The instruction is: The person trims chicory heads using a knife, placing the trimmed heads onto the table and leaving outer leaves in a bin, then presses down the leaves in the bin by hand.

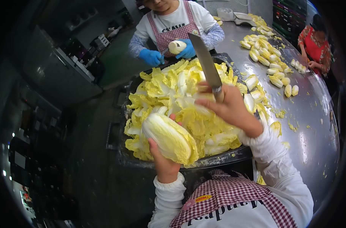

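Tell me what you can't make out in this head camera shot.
All in the head view:
The cabbage: its underside, hidden by its upper side and the left hand.
The knife: most of its handle, covered by the right hand.
The crate: its floor, buried under leaves.
The co-worker: top of the head, cut off by the top edge.
The far worker: finger details, too small.

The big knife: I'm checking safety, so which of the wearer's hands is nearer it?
Right. The right hand holds the knife at its handle; the left hand is apart from it, lower in the view, holding a cabbage.
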{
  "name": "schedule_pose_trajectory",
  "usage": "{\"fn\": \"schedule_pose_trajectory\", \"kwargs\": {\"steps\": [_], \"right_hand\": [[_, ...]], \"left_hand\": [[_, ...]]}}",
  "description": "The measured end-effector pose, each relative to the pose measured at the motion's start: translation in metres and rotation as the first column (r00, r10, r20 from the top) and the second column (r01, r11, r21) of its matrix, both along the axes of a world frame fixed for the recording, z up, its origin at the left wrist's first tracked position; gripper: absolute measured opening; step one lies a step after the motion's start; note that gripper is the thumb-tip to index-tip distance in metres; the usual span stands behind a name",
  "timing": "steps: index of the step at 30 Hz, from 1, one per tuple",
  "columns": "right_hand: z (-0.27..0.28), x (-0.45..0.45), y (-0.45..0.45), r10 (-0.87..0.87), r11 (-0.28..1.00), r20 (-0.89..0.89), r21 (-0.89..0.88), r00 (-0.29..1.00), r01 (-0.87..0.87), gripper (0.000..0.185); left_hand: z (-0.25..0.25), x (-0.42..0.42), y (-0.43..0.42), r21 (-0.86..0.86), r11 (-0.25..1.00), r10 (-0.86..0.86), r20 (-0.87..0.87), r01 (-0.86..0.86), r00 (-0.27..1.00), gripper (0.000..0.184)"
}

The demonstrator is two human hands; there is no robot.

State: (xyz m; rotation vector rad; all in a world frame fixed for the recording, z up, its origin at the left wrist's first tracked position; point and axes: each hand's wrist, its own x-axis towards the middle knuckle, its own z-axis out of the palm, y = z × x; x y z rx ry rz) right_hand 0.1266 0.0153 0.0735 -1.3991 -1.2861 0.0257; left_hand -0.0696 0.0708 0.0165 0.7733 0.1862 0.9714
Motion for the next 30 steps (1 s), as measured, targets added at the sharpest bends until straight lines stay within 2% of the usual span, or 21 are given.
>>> {"fn": "schedule_pose_trajectory", "kwargs": {"steps": [1,3,4,5,7,9,10,11,13,15,16,17,19,21,24,25,26,27,28,29,30], "right_hand": [[-0.004,-0.015,-0.010,0.220,0.948,-0.346,-0.145,0.912,-0.284,0.048],[-0.016,-0.035,-0.019,0.435,0.847,-0.248,-0.214,0.866,-0.486,0.047],[-0.009,-0.039,-0.024,0.438,0.730,-0.416,-0.353,0.797,-0.586,0.048],[-0.010,-0.041,-0.026,0.432,0.734,-0.419,-0.350,0.799,-0.581,0.048],[-0.014,-0.046,-0.034,0.231,0.758,-0.727,-0.283,0.647,-0.588,0.045],[-0.027,-0.050,-0.032,0.250,0.833,-0.673,-0.217,0.696,-0.509,0.040],[-0.037,-0.051,-0.029,0.270,0.934,-0.317,-0.142,0.909,-0.327,0.038],[-0.042,-0.052,-0.029,0.176,0.984,0.083,0.009,0.981,-0.178,0.037],[-0.040,-0.053,-0.034,0.206,0.979,0.097,-0.022,0.974,-0.204,0.037],[-0.041,-0.049,-0.035,0.245,0.970,0.048,-0.017,0.968,-0.244,0.033],[-0.031,-0.043,-0.040,0.304,0.939,-0.168,-0.114,0.938,-0.324,0.029],[-0.026,-0.033,-0.042,0.244,0.924,-0.219,-0.243,0.945,-0.295,0.025],[-0.020,-0.015,-0.042,0.232,0.937,-0.127,-0.238,0.964,-0.257,0.024],[-0.006,-0.005,-0.037,0.152,0.983,0.116,-0.118,0.982,-0.138,0.023],[0.003,0.011,-0.017,-0.039,0.999,0.394,0.018,0.918,0.035,0.024],[0.005,0.018,-0.010,-0.094,0.995,0.457,0.060,0.885,0.075,0.025],[0.001,0.030,-0.001,-0.132,0.991,0.444,0.056,0.886,0.120,0.026],[-0.002,0.037,0.004,-0.171,0.985,0.431,0.050,0.886,0.166,0.027],[-0.003,0.041,0.004,-0.172,0.978,0.400,-0.043,0.900,0.206,0.038],[-0.004,0.039,0.005,-0.167,0.979,0.401,-0.039,0.901,0.199,0.038],[-0.005,0.036,0.005,-0.252,0.965,0.466,0.052,0.848,0.258,0.043]], "left_hand": [[-0.003,-0.001,-0.002,-0.009,1.000,0.009,0.000,-0.009,1.000,0.073],[-0.007,-0.001,-0.007,0.026,0.999,-0.022,-0.057,0.023,0.998,0.072],[-0.006,0.001,-0.013,-0.046,0.999,-0.002,-0.051,-0.001,0.999,0.074],[-0.008,0.001,-0.011,-0.045,0.999,-0.009,-0.055,0.007,0.998,0.074],[-0.009,0.002,-0.006,0.197,0.978,0.118,-0.273,-0.064,0.955,0.078],[-0.009,0.005,-0.008,0.191,0.979,0.121,-0.280,-0.068,0.952,0.082],[-0.017,0.005,-0.007,0.282,0.958,0.102,-0.203,-0.041,0.974,0.082],[-0.022,0.004,-0.009,0.372,0.928,0.076,-0.126,-0.024,0.989,0.082],[-0.019,0.006,-0.016,0.322,0.944,0.113,-0.096,-0.077,0.989,0.079],[-0.010,0.003,-0.016,0.270,0.958,0.185,-0.324,-0.097,0.928,0.080],[-0.008,0.002,-0.012,0.282,0.955,0.183,-0.328,-0.089,0.927,0.077],[-0.007,-0.004,-0.008,0.281,0.955,0.184,-0.330,-0.090,0.926,0.077],[-0.005,-0.012,0.000,0.341,0.939,0.169,-0.373,-0.034,0.912,0.080],[-0.001,-0.013,-0.002,0.316,0.946,0.191,-0.373,-0.070,0.908,0.077],[-0.017,-0.021,0.005,0.136,0.963,-0.187,-0.283,0.233,0.941,0.073],[-0.019,-0.019,0.006,0.137,0.964,-0.183,-0.286,0.229,0.941,0.073],[-0.019,-0.014,0.006,0.007,0.923,-0.382,0.115,0.384,0.917,0.073],[-0.018,-0.013,0.007,-0.048,0.827,-0.461,0.513,0.560,0.725,0.073],[-0.016,-0.016,0.008,-0.108,0.858,-0.398,0.477,0.502,0.784,0.068],[-0.014,-0.017,0.006,-0.104,0.862,-0.395,0.476,0.496,0.786,0.068],[-0.012,-0.016,0.004,-0.172,0.916,-0.275,0.386,0.362,0.881,0.069]]}}
